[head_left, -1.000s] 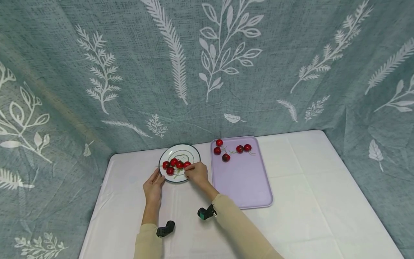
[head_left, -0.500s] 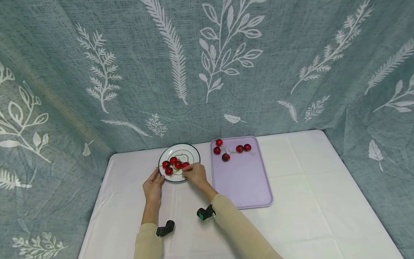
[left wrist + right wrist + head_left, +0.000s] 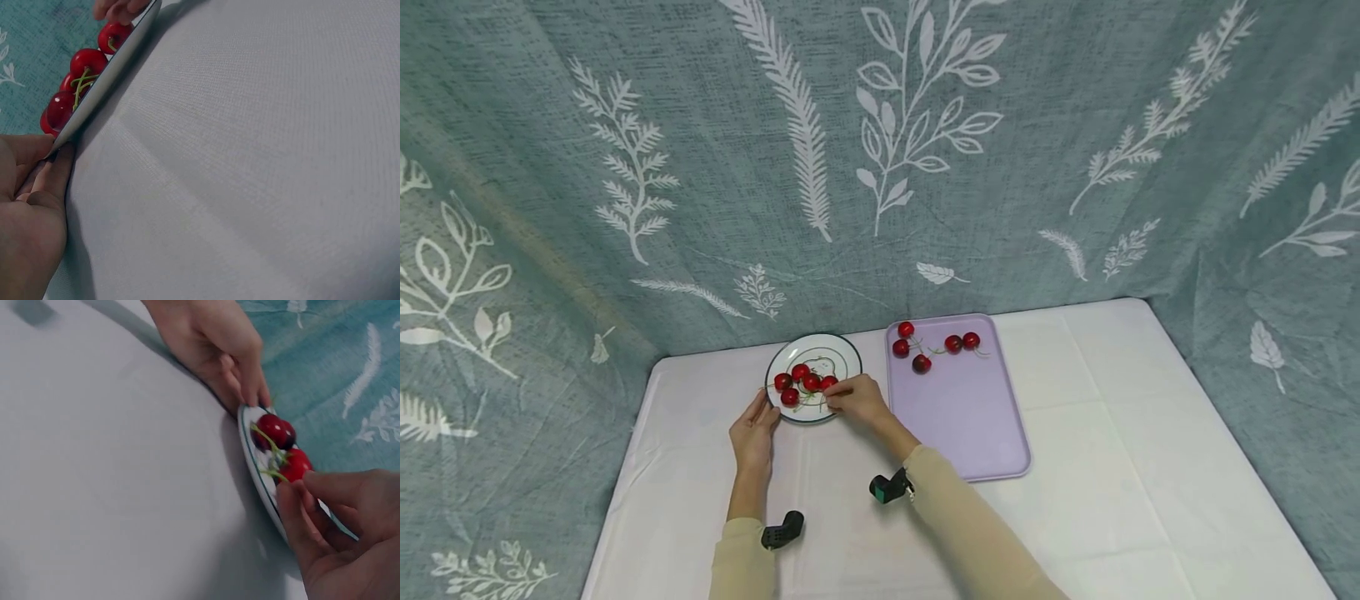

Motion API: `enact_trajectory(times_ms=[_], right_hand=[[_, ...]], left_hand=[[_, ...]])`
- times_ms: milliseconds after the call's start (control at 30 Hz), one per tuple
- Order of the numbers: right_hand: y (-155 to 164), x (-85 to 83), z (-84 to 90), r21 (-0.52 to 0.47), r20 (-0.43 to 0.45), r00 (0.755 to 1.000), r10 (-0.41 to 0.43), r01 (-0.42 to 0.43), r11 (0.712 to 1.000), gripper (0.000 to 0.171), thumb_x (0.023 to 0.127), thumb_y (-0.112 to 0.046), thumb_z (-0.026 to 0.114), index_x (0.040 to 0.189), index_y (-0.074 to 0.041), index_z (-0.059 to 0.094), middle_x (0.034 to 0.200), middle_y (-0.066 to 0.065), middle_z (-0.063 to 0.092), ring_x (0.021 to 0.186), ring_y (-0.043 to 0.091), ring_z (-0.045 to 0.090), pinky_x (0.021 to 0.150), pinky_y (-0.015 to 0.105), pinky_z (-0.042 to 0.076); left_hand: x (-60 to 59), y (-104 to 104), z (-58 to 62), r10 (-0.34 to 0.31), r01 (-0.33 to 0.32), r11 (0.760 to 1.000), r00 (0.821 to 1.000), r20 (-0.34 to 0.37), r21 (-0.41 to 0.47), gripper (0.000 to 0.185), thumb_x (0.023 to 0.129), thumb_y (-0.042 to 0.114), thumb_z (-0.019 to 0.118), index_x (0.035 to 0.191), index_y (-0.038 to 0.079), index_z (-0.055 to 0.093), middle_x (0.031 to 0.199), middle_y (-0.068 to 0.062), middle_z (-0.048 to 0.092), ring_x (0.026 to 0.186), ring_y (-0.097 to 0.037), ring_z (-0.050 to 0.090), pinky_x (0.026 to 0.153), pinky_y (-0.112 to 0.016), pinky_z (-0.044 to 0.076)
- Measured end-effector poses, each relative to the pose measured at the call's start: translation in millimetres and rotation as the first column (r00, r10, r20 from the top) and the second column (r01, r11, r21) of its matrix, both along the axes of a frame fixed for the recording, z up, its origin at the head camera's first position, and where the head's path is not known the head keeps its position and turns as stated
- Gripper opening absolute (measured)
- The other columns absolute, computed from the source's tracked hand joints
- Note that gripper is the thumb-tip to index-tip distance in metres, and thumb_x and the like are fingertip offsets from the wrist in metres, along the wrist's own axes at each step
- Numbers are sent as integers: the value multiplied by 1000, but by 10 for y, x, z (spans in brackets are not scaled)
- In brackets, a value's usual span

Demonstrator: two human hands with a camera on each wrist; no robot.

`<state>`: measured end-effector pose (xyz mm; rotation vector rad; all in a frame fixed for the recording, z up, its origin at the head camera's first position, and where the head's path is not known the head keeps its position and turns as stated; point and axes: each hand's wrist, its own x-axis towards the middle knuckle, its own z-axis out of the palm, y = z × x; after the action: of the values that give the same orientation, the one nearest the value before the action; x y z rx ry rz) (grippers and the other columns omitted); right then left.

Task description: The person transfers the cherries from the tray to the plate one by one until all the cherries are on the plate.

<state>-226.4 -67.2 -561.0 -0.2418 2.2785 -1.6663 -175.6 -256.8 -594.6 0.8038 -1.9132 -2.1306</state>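
Glossy red cherries [image 3: 812, 382] are crowding a round white plate [image 3: 841, 355], the left hand [image 3: 751, 437] gripping it, the right hand [image 3: 859, 400] pinching one cherry [image 3: 294, 464]; alongside, a smooth lilac tray [image 3: 958, 417] is carrying five more, leaf-print curtain [image 3: 715, 167] hanging behind.

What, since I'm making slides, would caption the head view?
Two hands at a plate of cherries, beside a lilac tray.
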Motion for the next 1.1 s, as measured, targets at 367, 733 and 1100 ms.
enact_trajectory(times_ms=[367, 733, 1100], right_hand=[[322, -112, 98, 30, -219, 975, 20, -13, 999, 17, 87, -8, 73, 101, 2, 76, 96, 12, 75, 86, 19, 70, 70, 17, 57], [743, -205, 169, 24, -329, 940, -86, 99, 995, 19, 87, -4, 72, 103, 6, 74, 99, 15, 74, 90, 27, 72, 79, 32, 62], [1183, -245, 69, 90, -405, 891, -202, 259, 962, 19, 86, -2, 72, 104, 5, 74, 95, 16, 74, 87, 26, 71, 77, 38, 62]], left_hand=[[11, 20, 19, 4, -3, 1000, 999, 36, -19, 55, 95, -3, 55, 148, 2, 40, 152, -14, 39, 138, -22, 40, 102, -19, 46], [19, 24, 32, 2, 0, 1000, 999, 45, -26, 55, 96, -3, 55, 148, 3, 40, 152, -14, 40, 137, -22, 42, 101, -19, 47], [12, 32, 15, 6, -4, 1000, 999, 51, -28, 55, 95, -2, 54, 148, 4, 40, 152, -13, 40, 138, -21, 42, 103, -20, 46]])
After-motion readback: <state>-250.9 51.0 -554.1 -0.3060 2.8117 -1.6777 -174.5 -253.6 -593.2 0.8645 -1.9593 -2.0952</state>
